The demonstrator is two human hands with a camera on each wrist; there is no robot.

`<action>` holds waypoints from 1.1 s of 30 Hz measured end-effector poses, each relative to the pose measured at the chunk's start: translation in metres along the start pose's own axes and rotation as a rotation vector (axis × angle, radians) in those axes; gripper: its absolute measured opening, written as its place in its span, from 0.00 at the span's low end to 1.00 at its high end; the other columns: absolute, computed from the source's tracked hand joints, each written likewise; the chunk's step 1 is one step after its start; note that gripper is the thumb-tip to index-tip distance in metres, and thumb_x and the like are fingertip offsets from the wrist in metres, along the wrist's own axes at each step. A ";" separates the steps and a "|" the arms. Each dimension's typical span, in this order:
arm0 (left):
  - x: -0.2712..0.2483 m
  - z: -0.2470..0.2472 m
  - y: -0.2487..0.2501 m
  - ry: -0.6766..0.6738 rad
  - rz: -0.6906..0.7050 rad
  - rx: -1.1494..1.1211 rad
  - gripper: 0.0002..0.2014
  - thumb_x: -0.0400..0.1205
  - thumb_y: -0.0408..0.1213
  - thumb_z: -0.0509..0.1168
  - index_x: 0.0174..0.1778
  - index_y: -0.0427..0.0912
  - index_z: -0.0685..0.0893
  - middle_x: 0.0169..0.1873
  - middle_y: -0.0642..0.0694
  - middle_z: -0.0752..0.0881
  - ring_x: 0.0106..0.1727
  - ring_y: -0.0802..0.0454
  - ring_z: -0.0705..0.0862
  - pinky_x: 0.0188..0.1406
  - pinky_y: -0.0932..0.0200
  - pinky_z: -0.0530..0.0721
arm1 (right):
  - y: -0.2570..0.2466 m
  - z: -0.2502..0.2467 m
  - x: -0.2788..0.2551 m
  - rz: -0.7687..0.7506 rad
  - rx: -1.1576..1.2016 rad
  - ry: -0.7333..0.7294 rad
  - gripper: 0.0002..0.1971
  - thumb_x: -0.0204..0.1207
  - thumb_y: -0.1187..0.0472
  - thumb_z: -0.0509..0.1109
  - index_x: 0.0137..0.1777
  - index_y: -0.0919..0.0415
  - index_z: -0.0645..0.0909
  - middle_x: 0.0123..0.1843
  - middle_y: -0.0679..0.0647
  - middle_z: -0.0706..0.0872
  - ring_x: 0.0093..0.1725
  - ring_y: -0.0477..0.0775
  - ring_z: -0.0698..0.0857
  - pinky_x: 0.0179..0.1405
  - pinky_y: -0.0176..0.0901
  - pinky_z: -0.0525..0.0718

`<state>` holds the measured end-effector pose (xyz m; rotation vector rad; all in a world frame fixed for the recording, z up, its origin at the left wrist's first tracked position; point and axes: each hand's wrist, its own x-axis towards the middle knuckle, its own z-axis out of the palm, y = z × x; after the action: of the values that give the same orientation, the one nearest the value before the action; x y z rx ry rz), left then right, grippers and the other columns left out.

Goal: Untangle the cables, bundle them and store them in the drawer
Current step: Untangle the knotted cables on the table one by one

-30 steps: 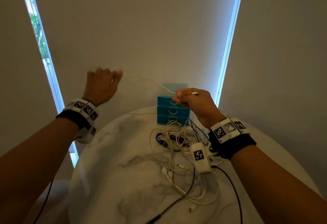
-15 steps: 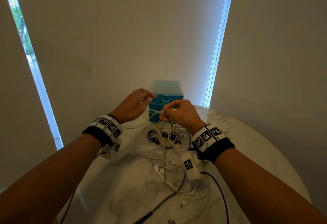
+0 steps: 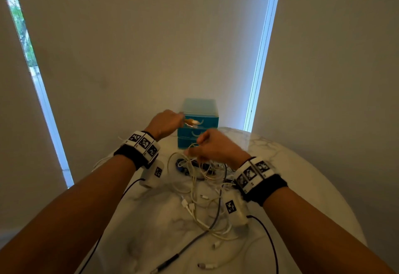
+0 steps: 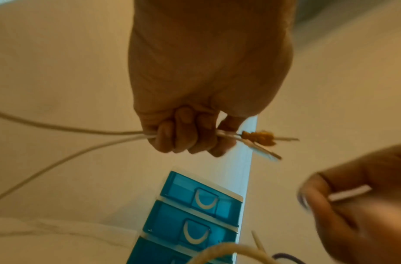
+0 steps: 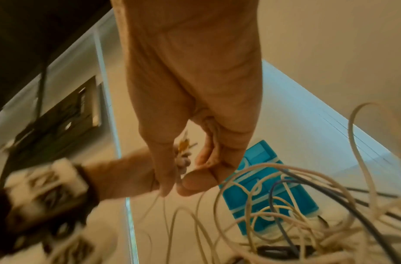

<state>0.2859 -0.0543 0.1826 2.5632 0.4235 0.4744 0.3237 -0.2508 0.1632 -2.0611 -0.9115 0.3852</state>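
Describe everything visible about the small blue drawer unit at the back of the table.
The small translucent blue plastic drawer unit stands upright at the far edge of the white marble-look table, against the wall. It has three stacked drawers, all shut, each with a pale curved handle, and a lighter top. Neither hand touches it; tangled white cables lie just before it.

1. The way to the blue drawer unit (image 3: 197, 132) at the table's far edge is blocked from the front by the left hand (image 3: 165, 123), the right hand (image 3: 212, 147) and the cable tangle (image 3: 203, 178).
2. Bare marble table (image 3: 302, 187) is left free on the right.
3. Loose plugs (image 3: 207, 265) are scattered near the front edge.
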 end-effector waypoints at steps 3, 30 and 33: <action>0.002 -0.006 -0.004 0.093 -0.054 -0.165 0.19 0.95 0.45 0.55 0.53 0.36 0.86 0.45 0.35 0.88 0.46 0.32 0.84 0.45 0.46 0.77 | 0.016 0.028 0.010 -0.005 -0.464 -0.095 0.12 0.81 0.49 0.79 0.46 0.58 0.86 0.41 0.53 0.91 0.41 0.53 0.90 0.49 0.52 0.93; -0.029 0.073 0.031 0.002 -0.061 -0.892 0.15 0.86 0.48 0.74 0.61 0.41 0.95 0.18 0.64 0.79 0.20 0.68 0.76 0.34 0.55 0.68 | 0.080 -0.032 -0.015 -0.114 0.984 0.415 0.11 0.97 0.53 0.59 0.63 0.59 0.78 0.57 0.62 0.96 0.45 0.57 0.91 0.37 0.44 0.83; -0.024 0.079 0.023 0.008 -0.067 -0.941 0.14 0.84 0.50 0.77 0.57 0.44 0.97 0.18 0.62 0.74 0.25 0.59 0.68 0.32 0.56 0.65 | 0.083 -0.030 -0.018 -0.115 0.990 0.370 0.12 0.96 0.55 0.60 0.70 0.61 0.78 0.62 0.61 0.95 0.53 0.61 0.92 0.42 0.46 0.83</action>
<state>0.3014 -0.1152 0.1240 1.6335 0.2058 0.5020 0.3669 -0.3136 0.1147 -1.1054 -0.4519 0.2901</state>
